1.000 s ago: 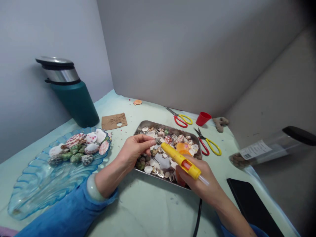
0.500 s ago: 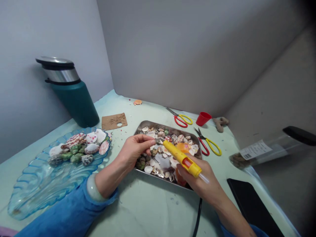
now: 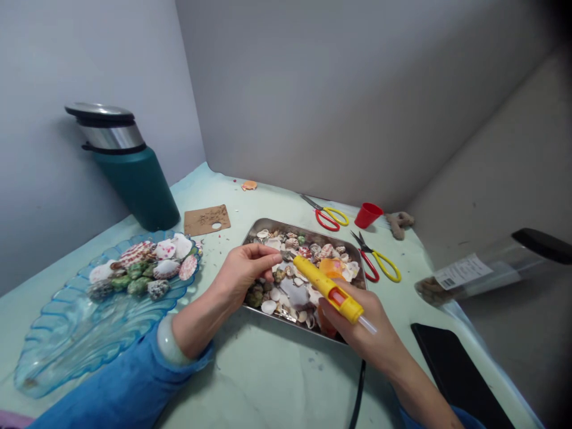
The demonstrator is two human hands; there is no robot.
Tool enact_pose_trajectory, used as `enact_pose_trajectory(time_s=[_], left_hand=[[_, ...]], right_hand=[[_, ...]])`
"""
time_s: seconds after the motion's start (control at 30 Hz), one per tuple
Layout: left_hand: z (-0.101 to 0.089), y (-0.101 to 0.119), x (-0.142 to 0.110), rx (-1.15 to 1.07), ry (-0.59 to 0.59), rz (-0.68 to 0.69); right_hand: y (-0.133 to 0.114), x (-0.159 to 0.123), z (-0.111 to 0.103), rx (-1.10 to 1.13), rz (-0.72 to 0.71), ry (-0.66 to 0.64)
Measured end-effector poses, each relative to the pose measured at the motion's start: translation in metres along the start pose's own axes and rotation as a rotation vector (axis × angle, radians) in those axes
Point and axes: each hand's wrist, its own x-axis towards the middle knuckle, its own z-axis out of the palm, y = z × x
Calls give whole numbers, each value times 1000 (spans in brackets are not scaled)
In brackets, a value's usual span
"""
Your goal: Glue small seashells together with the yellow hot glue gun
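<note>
A pale green worktop [image 3: 259, 381] adjoins grey walls. The yellow glue gun [image 3: 316, 277] is held above the front half of the metal tray [image 3: 286, 322], its nozzle toward the left hand [image 3: 243, 271]. The right hand [image 3: 369, 319] is closed around the glue gun's body; a clear stick projects from its rear. The left hand pinches a small grey piece [image 3: 288, 255] between thumb and forefinger; nozzle contact cannot be determined. Shells fill the tray. Right of it: scissors [image 3: 365, 246]. Left: a blue dish [image 3: 98, 339] holding shells.
</note>
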Motion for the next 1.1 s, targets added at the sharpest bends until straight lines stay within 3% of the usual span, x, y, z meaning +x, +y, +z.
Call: enact_pose_trajectory(time_s=[1.1], left_hand=[[0,0,0,-5,-16,-12]], right_hand=[[-1,1,-1,-30,-35,-28]])
